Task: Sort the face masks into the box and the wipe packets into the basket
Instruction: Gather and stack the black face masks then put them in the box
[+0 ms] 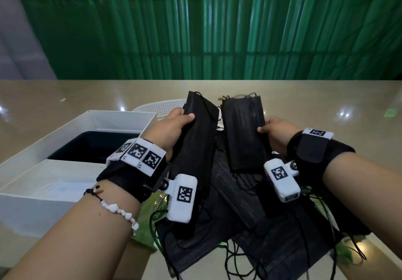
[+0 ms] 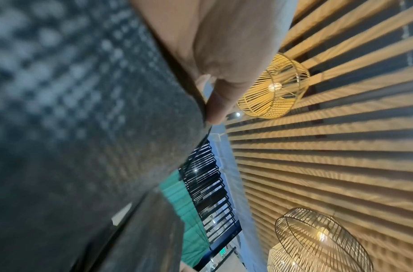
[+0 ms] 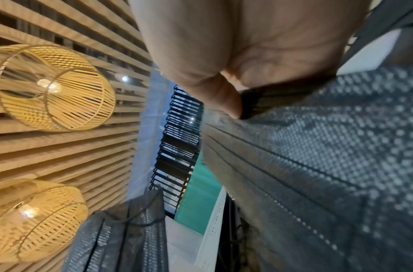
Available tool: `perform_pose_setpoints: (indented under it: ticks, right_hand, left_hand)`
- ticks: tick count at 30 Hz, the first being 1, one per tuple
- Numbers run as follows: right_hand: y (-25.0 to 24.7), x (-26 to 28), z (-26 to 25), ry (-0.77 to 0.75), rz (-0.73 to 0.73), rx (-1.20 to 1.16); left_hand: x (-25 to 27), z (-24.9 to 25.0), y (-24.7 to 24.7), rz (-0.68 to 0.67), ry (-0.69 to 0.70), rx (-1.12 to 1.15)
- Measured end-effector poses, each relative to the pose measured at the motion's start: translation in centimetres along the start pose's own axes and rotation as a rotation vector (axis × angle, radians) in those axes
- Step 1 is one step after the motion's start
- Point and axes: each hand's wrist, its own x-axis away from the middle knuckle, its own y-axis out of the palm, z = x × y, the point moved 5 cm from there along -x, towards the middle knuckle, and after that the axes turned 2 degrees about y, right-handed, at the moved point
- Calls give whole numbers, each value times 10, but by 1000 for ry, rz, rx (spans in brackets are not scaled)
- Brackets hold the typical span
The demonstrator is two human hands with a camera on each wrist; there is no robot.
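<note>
Two black pleated face masks held up above the table, side by side and a little apart: left mask gripped in the left hand, thumb across its front and fingers wrapped behind; right mask pinched at its right edge by the right hand, thumb on the front, fingers behind. Both masks nearly upright, tilted slightly, thin ear loops trailing from the top corners. From the wrist views, dotted woven texture and stitched pleat lines on the fabric, each thumb pressed flat against it. Directly beneath, a loose pile of black masks with tangled cords spread over the near table edge. Green wipe packets half buried under that pile: one showing at its left by the left wrist, another peeking out at the right edge. To the left, an open white box with a dark interior, its white lid lying just in front. Behind the raised masks, the rim of a white perforated basket, mostly hidden by the left hand and mask. Beyond the table, a green curtain.
</note>
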Motion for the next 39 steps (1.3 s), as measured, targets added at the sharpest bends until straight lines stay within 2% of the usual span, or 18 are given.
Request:
perform_pose_setpoints:
  ticks: [3, 7, 9, 12, 14, 17, 19, 21, 23, 27, 31, 34, 36, 39]
  right_hand:
    - [-8, 5, 23, 89, -1, 4]
    - [-7, 15, 35, 94, -90, 72]
    - [-7, 16, 35, 96, -108, 101]
    - [-18, 12, 27, 70, 6, 110]
    - [-33, 7, 24, 38, 136, 124]
    - [-53, 6, 28, 39, 251, 139]
    - [-65, 5, 41, 74, 257, 165]
    - [-72, 4, 55, 107, 219, 186]
    - [-72, 6, 60, 131, 194, 170]
    - [-56, 17, 33, 44, 161, 99]
    - [-27, 25, 1, -32, -17, -272]
    - [-1, 29, -7, -27, -135, -371]
    - [13, 28, 7, 43, -159, -334]
    - [30, 28, 40, 239, -216, -33]
  left_hand:
    - [-2, -10, 10, 19, 3, 75]
    - [-5, -7, 22, 45, 53, 167]
    - [-8, 0, 28, 16, 106, 185]
    - [-10, 8, 41, -40, 162, 213]
    - [-14, -3, 44, 12, 97, 254]
    - [-21, -44, 39, 155, -102, 213]
    - [-23, -72, 36, 129, -250, 97]
    - [-23, -96, 31, 66, -394, 7]
    - [-25, -107, 24, 61, -474, -33]
    - [-20, -103, 22, 34, -437, -76]
    - [-22, -107, 18, 90, -389, 47]
    - [-19, -109, 16, 129, -362, 100]
    - [-18, -109, 15, 143, -346, 127]
    - [-17, -109, 14, 148, -346, 153]
